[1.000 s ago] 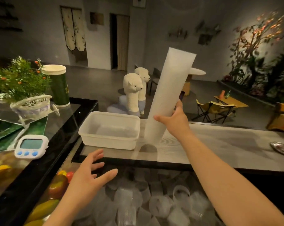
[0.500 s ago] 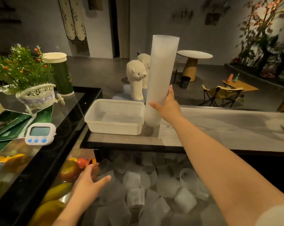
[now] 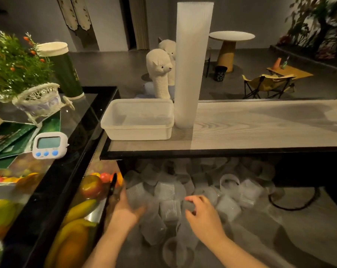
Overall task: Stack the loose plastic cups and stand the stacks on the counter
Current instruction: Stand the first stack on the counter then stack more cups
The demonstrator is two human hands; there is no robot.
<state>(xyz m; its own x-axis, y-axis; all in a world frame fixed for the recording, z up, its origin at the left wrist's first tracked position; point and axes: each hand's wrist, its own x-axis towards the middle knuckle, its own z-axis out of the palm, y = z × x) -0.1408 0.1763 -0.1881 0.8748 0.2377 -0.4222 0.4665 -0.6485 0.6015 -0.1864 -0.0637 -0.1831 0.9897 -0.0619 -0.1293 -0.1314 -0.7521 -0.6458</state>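
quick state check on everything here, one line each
cup stack: upright on counter, beside the tub
tub: open, looks empty
loose cups: unstacked heap below counter
timer: display blank
left hand: gripping a loose cup
right hand: reaching into cups, grip unclear

Both hands motion-blurred; left hand [image 3: 128, 205] fingers hidden among loose cups [image 3: 227, 192]; grip unclear.

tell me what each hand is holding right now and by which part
The left hand grips a loose cup by its side wall. The right hand curls over another cup in the pile; blur hides whether it grips.
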